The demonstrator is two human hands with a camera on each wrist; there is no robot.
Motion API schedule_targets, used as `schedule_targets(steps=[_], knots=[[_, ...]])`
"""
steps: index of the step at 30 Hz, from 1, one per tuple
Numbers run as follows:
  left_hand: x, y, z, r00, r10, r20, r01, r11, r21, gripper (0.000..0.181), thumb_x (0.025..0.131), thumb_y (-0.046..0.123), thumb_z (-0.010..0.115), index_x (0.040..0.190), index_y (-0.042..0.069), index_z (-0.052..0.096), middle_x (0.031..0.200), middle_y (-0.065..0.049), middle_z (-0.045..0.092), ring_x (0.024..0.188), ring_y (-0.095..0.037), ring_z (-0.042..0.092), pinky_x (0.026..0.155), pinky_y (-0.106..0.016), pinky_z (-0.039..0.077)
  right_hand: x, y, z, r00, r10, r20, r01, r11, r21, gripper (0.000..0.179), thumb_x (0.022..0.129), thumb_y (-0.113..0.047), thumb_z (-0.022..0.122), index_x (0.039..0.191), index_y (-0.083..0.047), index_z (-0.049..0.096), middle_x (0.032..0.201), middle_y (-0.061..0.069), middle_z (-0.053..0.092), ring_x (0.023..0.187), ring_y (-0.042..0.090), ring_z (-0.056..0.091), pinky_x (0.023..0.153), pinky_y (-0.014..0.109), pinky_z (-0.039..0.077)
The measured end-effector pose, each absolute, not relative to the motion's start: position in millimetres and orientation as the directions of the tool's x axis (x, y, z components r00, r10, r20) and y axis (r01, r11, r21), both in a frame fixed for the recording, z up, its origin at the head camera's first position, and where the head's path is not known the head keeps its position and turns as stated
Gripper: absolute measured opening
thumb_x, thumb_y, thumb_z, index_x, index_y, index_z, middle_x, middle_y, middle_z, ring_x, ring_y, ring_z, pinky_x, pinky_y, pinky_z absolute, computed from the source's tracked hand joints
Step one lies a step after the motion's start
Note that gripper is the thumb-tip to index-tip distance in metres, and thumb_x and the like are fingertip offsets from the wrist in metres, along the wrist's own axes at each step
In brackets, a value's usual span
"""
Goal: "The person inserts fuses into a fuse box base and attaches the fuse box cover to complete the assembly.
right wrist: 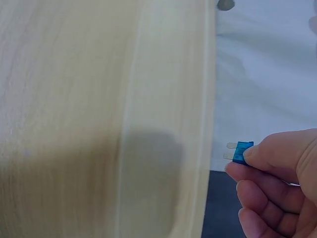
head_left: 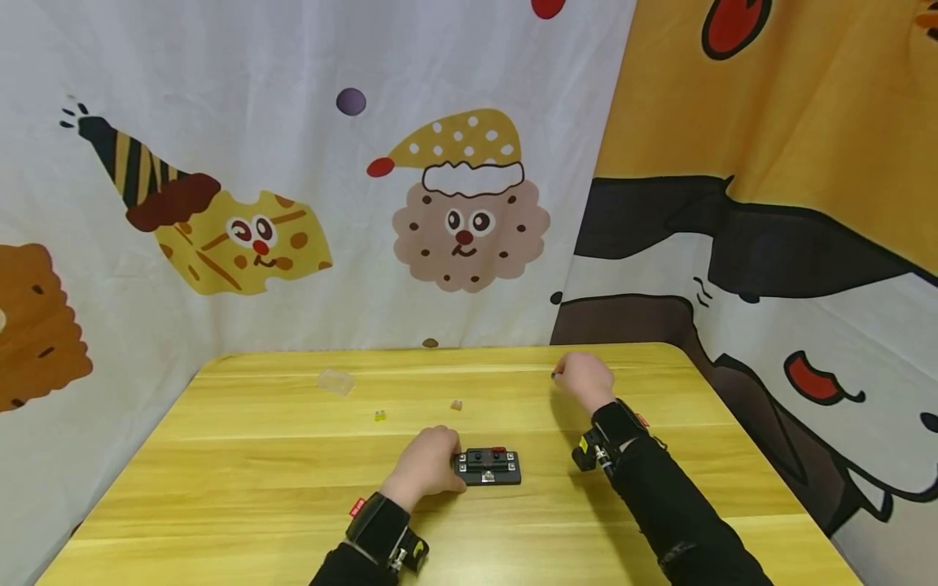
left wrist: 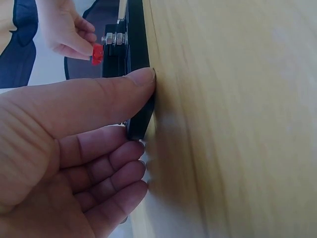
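Observation:
A black fuse block [head_left: 487,472] with metal terminals lies on the wooden table in the head view. My left hand [head_left: 428,464] grips its left end, the thumb along the near edge and the fingers at the far side. In the block's back right part sits a red blade fuse [left wrist: 97,53], seen side-on in the left wrist view. Off to the right and farther back, my right hand [head_left: 586,380] is raised above the table. Its thumb and forefinger pinch a blue blade fuse [right wrist: 242,152] by the plastic body, with both prongs sticking out.
Beyond the fuse block lie a small yellow fuse [head_left: 379,415] and a small brownish fuse [head_left: 457,404]. A clear plastic piece [head_left: 336,382] rests near the table's back left. Printed curtains [head_left: 278,146] hang behind the table [head_left: 242,488] and along its right side.

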State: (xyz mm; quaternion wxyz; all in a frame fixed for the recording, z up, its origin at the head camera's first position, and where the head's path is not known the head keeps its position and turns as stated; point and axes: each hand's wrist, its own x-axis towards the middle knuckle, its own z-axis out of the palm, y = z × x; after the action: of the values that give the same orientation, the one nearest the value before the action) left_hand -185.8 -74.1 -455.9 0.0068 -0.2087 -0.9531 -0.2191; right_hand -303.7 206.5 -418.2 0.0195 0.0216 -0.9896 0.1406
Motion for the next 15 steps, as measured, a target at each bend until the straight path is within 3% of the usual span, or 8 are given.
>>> schedule_targets(steps=[8, 15], knots=[[-186.0, -73.9, -456.9, -0.912, 0.397, 0.104, 0.403, 0.820, 0.406, 0.041, 0.058, 0.021, 0.094, 0.082, 0.007, 0.064, 0.078, 0.002, 0.054, 0.072, -0.016, 0.048, 0.070, -0.033, 0.046, -292.1, 202.1, -406.7, -0.994, -0.083, 0.066, -0.099, 0.952, -0.290, 0.012, 0.092, -0.022, 0.069, 0.098, -0.016, 0.077, 0.096, 0.004, 0.071, 0.067, 0.017, 0.057, 0.057, 0.034, 0.046], [-184.4, -74.0, -453.7, -0.909, 0.403, 0.110, 0.410, 0.815, 0.410, 0.042, 0.057, 0.021, 0.094, 0.082, 0.007, 0.064, 0.078, 0.001, 0.054, 0.072, -0.016, 0.049, 0.070, -0.033, 0.046, -285.6, 197.2, -400.8, -0.989, -0.122, 0.083, -0.142, 0.939, -0.313, 0.013, 0.091, -0.023, 0.069, 0.098, -0.015, 0.077, 0.095, 0.004, 0.072, 0.067, 0.016, 0.056, 0.057, 0.033, 0.045]])
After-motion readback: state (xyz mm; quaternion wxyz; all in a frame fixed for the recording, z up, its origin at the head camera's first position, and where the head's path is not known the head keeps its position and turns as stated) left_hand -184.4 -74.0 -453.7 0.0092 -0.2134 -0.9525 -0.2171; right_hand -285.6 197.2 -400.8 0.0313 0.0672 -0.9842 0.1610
